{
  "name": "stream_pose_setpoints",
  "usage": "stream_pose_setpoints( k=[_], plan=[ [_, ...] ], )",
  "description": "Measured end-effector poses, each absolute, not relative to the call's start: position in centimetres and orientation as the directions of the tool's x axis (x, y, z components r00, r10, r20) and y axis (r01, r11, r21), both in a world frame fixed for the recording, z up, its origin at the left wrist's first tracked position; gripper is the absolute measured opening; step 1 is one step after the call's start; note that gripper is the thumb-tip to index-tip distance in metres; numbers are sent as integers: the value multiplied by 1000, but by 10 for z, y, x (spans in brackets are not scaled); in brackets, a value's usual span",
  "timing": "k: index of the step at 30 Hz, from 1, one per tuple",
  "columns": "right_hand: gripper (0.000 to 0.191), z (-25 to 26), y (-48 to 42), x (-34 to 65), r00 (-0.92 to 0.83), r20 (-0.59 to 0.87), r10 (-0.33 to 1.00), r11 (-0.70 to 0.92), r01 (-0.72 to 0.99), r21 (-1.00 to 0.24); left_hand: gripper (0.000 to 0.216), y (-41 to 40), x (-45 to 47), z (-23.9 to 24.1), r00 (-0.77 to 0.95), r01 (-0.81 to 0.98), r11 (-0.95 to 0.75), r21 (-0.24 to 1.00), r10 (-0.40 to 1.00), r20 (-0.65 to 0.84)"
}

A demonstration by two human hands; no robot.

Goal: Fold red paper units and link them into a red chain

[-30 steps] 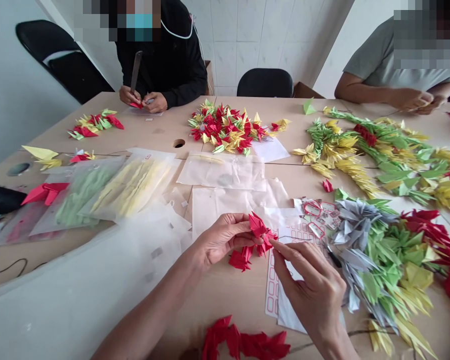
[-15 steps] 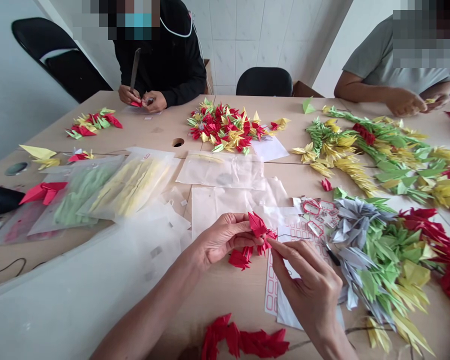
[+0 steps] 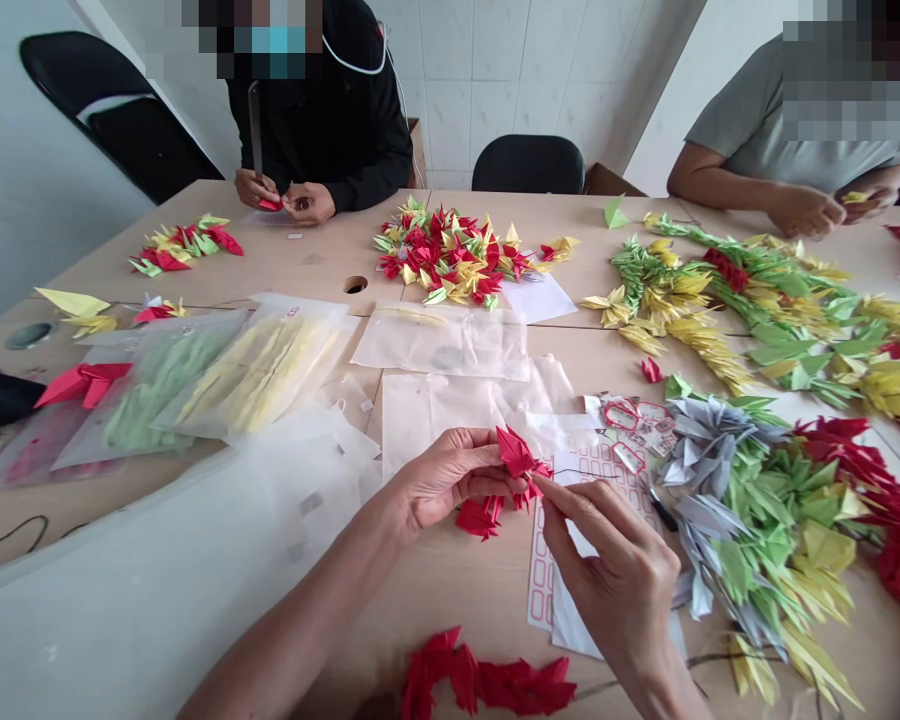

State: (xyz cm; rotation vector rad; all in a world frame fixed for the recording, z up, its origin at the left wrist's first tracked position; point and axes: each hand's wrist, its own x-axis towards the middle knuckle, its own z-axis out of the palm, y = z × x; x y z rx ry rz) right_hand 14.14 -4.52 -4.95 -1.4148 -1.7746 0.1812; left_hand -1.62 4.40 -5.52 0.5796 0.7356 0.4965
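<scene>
My left hand (image 3: 454,475) is closed around a small cluster of red origami cranes (image 3: 515,452), holding them above the table. One crane points up past the thumb and another red crane (image 3: 480,517) hangs beneath the fingers. My right hand (image 3: 615,570) pinches at the right side of the cluster, thumb and index finger pressed together; whatever lies between those tips is too small to make out. A thin dark thread (image 3: 577,471) shows just beyond the right fingers. Close to me, a string of red cranes (image 3: 487,675) lies on the table.
Plastic bags of folded paper (image 3: 262,370) lie at left, with a large translucent sheet (image 3: 157,580) nearer. Grey, green and yellow cranes (image 3: 750,500) heap up at right beside a label sheet (image 3: 541,580). Across the table, a person in black (image 3: 330,120) and one in grey (image 3: 750,110) work with their hands.
My hands and the red cranes stay almost in the same place. The person in black has tilted a long metal tool more upright. The view has shifted very slightly.
</scene>
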Motion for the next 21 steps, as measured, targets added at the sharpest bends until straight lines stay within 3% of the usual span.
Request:
stream_pose_setpoints(
  k=[21],
  plan=[
    [45,-51,-49,142,-18,536,844,401,684,-609,15,44,-14,-49,636,-207,764,611,580,-510]
  ],
)
